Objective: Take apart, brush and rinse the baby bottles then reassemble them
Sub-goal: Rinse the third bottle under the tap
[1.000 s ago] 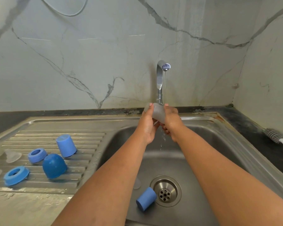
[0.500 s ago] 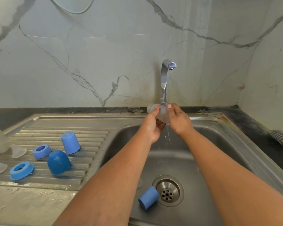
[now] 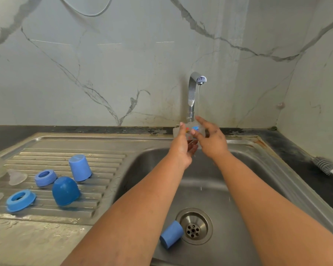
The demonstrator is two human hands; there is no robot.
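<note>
Both hands on one clear bottle point(image 3: 190, 130) under the running tap point(image 3: 193, 93), above the sink point(image 3: 258, 189): left hand point(image 3: 182, 148) grips it, right hand point(image 3: 210, 139) pinches it. Rinse step. Next I'd guess: set it on the drainboard point(image 3: 104, 160) by the blue caps point(image 3: 65, 191).

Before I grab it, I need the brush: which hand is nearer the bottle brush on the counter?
Right. The right hand is under the tap, left of the bottle brush; the left hand sits further left still.

Head camera looks forward and down, close over the sink point(image 3: 277, 169).
</note>
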